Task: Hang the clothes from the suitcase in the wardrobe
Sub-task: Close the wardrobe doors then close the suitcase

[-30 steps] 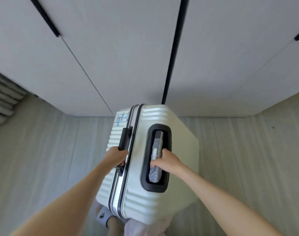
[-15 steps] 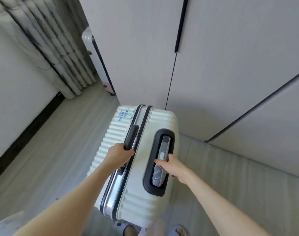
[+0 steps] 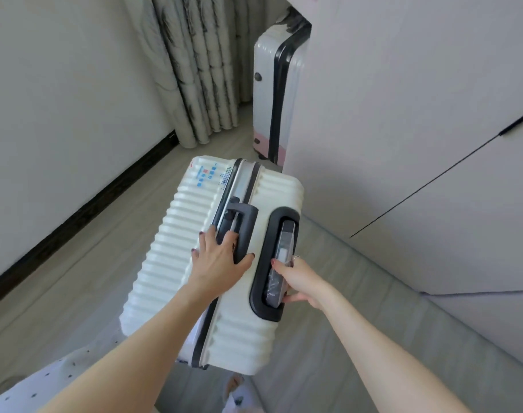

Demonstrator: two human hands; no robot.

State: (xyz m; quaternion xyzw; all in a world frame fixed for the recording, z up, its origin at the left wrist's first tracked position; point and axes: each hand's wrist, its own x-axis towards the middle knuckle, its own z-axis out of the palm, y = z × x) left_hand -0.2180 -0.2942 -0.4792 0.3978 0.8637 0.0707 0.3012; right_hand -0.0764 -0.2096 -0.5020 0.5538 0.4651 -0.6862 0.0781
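Observation:
A white ribbed suitcase [image 3: 170, 263] stands closed on the floor in front of the white wardrobe doors [image 3: 403, 114], which are shut. My left hand [image 3: 218, 263] rests on the suitcase top with its fingers spread, lying across the near end of the black carry handle [image 3: 245, 222]. My right hand [image 3: 299, 281] grips the plastic-wrapped pull handle [image 3: 284, 242] in its black recess. No clothes are visible.
A second, grey suitcase with a pink base [image 3: 266, 93] stands upright beside the wardrobe's left end. Grey curtains [image 3: 200, 70] hang behind it. A white wall with black skirting [image 3: 75, 216] runs along the left. The floor is pale wood planks [image 3: 314, 338].
The view has swung left and the suitcase now stands near the wardrobe's left end. My left hand has let go of the carry handle and spread flat; my right hand still grips the pull handle.

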